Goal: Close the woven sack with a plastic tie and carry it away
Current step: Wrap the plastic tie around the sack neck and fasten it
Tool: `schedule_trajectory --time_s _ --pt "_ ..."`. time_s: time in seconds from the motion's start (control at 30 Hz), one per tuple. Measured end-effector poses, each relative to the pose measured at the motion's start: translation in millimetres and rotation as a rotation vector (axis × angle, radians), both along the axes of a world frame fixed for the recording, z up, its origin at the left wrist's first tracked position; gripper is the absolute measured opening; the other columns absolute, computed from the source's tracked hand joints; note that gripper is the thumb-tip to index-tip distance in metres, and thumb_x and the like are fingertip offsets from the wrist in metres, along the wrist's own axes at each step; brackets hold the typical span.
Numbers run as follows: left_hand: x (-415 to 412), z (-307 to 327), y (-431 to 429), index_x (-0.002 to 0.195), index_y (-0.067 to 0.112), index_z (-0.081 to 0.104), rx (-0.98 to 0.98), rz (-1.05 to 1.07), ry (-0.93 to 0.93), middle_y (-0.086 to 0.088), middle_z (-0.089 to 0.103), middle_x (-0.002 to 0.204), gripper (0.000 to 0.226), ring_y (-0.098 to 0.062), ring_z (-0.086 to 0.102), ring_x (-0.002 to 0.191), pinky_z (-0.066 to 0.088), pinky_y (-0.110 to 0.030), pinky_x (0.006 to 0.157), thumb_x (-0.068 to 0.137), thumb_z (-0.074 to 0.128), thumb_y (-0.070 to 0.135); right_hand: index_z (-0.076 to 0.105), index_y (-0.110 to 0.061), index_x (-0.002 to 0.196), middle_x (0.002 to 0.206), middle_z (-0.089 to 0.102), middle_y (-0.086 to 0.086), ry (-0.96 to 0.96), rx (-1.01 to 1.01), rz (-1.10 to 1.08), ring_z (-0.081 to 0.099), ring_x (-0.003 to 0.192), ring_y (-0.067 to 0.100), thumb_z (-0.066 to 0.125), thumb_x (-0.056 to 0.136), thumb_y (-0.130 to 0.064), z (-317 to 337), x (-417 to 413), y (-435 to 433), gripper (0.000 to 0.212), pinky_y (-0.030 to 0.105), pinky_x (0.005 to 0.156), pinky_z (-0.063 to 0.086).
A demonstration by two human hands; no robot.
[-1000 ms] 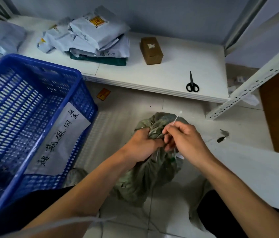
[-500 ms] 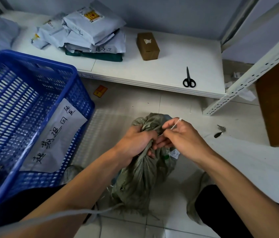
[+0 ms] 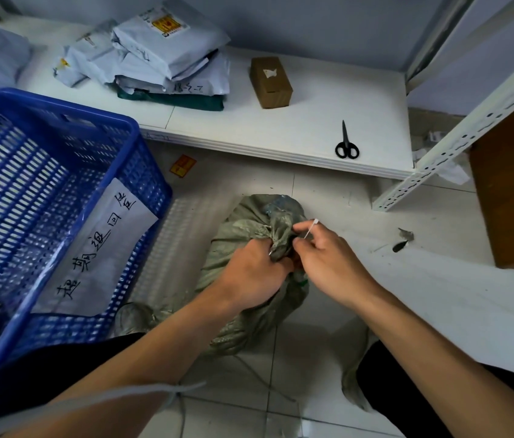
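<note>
Slippage worries me most: my left hand [image 3: 249, 273] is clenched round the gathered neck of the woven sack [image 3: 243, 222], and if that fist loosens, the slick, crinkled grey-green weave could fan open before the loop bites. My right hand [image 3: 328, 263] pinches the plastic tie [image 3: 311, 227], a thin, stiff white strip whose small square head pokes up just past my fingertips. I cannot tell whether it is threaded, and the narrow strip could skid out of my pinch or snag a stray fold. The sack slumps soft and lumpy on the tiled floor [image 3: 328, 197] below both hands.
</note>
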State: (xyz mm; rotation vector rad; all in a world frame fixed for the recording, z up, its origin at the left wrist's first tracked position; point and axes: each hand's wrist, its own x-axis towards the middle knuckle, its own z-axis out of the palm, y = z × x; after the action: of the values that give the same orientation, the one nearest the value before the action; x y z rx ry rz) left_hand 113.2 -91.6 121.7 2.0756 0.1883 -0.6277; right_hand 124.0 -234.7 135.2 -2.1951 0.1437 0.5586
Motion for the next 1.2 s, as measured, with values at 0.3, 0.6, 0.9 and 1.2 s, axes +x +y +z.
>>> schedule_trajectory --time_s 0.3,0.6,0.9,1.2 --pt "-16.3 -5.9 -6.9 0.118 0.008 0.058 0.382 -0.162 -0.306 -0.012 0.069 0.112 0.041 -0.035 0.065 0.102 0.044 -0.034 0.073 0.093 0.059 0.040 0.056 -0.031 0.092 0.094 0.070 -0.003 0.119 0.104 -0.096 0.068 0.089 0.013 0.060 0.093 -0.056 -0.1 -2.0 9.4 0.025 0.040 0.087 0.057" --pt "-29.4 4.4 -16.9 0.137 0.010 0.042 0.558 -0.372 -0.515 -0.008 0.057 0.122 0.052 -0.028 0.066 0.094 0.044 -0.036 0.069 0.101 0.037 0.047 0.060 -0.025 0.087 0.088 0.073 -0.002 0.147 0.158 -0.204 0.070 0.084 0.013 0.064 0.094 -0.041 -0.1 -0.6 8.7 0.018 0.034 0.078 0.058" --pt "-19.4 17.3 -8.1 0.107 0.020 0.039 0.267 -0.173 -0.588 0.004 0.061 0.069 0.010 -0.016 0.054 0.052 0.035 -0.028 0.047 0.102 0.041 0.028 0.061 -0.020 0.086 0.092 0.075 0.020 0.115 0.241 -0.249 0.071 0.081 0.031 0.062 0.097 -0.018 2.7 -0.1 5.0 0.011 0.051 0.078 0.058" --pt "-8.6 13.1 -1.2 0.126 0.013 0.034 0.239 -0.052 -0.555 0.003 0.054 0.055 0.027 -0.018 0.054 0.046 0.031 -0.029 0.045 0.102 0.044 0.011 0.062 -0.025 0.087 0.093 0.076 0.009 0.081 0.243 -0.274 0.073 0.089 0.030 0.059 0.099 -0.013 3.7 -0.1 11.5 0.016 0.057 0.085 0.057"
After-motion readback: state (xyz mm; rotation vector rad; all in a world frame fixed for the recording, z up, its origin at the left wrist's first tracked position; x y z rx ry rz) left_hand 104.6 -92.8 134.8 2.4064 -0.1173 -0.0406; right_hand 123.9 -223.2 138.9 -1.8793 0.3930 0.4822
